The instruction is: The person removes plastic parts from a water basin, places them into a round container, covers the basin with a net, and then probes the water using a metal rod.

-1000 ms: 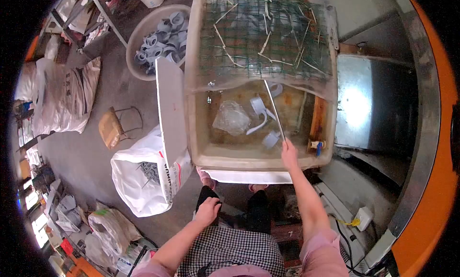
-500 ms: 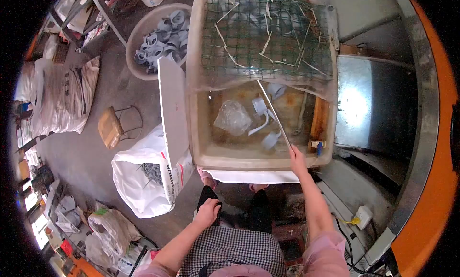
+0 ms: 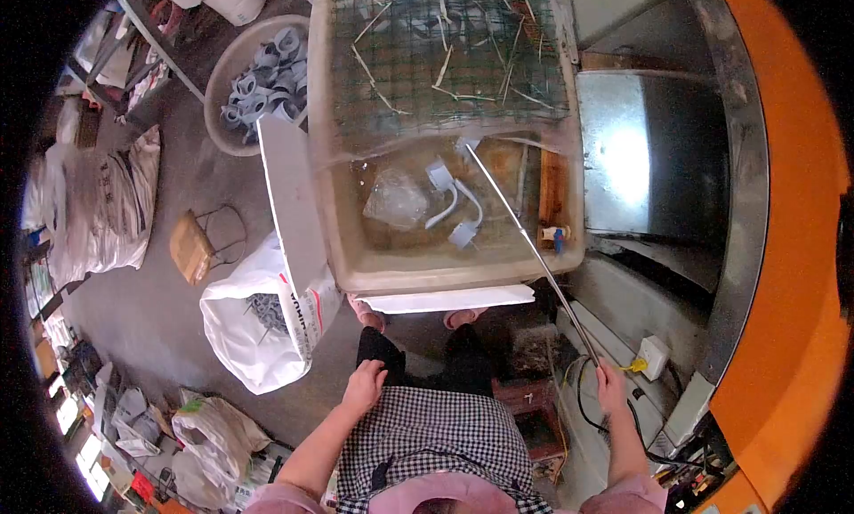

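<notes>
My right hand [image 3: 612, 386] grips the near end of a long thin metal rod [image 3: 532, 245], low at the right. Its far tip is in the tub [image 3: 329, 263], touching or just over a pale part by the net's edge. Two grey plastic pieces [image 3: 437, 174] [image 3: 463, 234] with curved strips lie in the tub's water beside a clear plastic bag [image 3: 394, 200]. Over the tub's far half lies a green net [image 3: 418, 69] with pale twigs. My left hand [image 3: 364, 385] rests on my thigh, fingers curled; whether it holds anything is hidden.
A round basin of grey parts [image 3: 213, 113] stands behind a white board [image 3: 289, 194] left of the tub. A white sack [image 3: 240, 345], a stool [image 3: 191, 247] and other bags are on the left. Metal machinery [image 3: 614, 158] and a plug with cables [image 3: 654, 358] stand at the right.
My right hand has pulled back down and right, and much more of the rod shows. The near grey piece has swung round. The whole view has shifted.
</notes>
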{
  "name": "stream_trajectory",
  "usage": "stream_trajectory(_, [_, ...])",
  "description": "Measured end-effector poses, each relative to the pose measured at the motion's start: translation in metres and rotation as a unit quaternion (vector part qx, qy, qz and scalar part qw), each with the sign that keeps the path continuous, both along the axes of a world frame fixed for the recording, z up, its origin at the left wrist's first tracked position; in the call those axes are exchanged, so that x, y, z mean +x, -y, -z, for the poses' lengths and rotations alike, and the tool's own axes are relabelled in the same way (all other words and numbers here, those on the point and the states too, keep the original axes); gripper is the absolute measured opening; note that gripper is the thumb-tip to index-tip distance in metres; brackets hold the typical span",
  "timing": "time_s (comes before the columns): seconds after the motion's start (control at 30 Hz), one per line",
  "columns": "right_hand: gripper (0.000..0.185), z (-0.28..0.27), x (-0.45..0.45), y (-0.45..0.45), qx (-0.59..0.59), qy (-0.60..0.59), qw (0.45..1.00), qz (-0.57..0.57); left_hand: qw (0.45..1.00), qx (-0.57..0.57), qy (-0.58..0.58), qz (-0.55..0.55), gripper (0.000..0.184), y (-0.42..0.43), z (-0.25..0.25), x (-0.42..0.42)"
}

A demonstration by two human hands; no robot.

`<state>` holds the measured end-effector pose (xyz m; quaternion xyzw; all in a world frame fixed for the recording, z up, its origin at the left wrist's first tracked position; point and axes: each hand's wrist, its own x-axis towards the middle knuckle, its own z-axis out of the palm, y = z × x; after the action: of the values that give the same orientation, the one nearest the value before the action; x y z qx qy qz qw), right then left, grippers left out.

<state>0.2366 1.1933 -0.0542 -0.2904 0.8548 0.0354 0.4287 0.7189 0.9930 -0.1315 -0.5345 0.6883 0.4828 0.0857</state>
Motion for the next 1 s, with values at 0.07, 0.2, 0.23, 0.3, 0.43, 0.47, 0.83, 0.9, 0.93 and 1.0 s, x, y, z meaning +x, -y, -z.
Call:
stream_trajectory(0.07, [0.037,0.009,-0.001,-0.025,0.008,-0.059,0.998,-0.028,1.000,0.010,0.002,0.004,0.016,0.003,-0.002,-0.013])
stream_trajectory(0.2, [0.032,0.023,0.018,0.025,0.025,-0.043,0.996,0.070,0.999,-0.020,-0.034,0.017,0.016,0.003,0.003,-0.036])
stream_trajectory(0.23, [0.032,0.033,0.018,0.039,0.025,-0.041,0.996,0.073,0.999,-0.020,-0.032,0.018,0.016,0.003,0.003,-0.040])
stream_trajectory(0.3, [0.033,0.056,0.020,0.057,0.025,-0.036,0.996,0.079,0.999,-0.003,-0.041,0.009,0.016,0.003,0.002,-0.044])
stream_trajectory(0.43, [0.036,0.070,0.020,0.058,-0.090,-0.012,0.995,0.052,0.999,0.000,-0.015,0.033,0.016,0.002,-0.001,-0.037])
stream_trajectory(0.47, [0.036,0.057,0.022,0.049,-0.054,-0.008,0.995,0.080,1.000,-0.005,-0.014,0.028,0.016,0.002,-0.005,-0.033])
stream_trajectory(0.83, [0.034,0.086,0.025,0.046,-0.027,0.017,0.997,0.074,0.994,-0.071,-0.076,0.034,0.019,0.040,0.037,-0.066])
stream_trajectory(0.9, [0.034,0.116,0.018,0.067,-0.098,0.040,0.993,0.050,0.997,-0.058,-0.021,0.038,0.021,0.066,0.059,-0.074])
stream_trajectory(0.93, [0.035,0.139,0.015,0.071,-0.173,0.053,0.983,0.027,0.997,-0.076,-0.014,0.018,0.021,0.078,0.056,-0.081])
stream_trajectory(1.0, [0.035,0.139,0.009,0.107,-0.135,0.067,0.988,0.029,0.996,-0.091,-0.005,-0.001,0.021,0.080,0.053,-0.082])
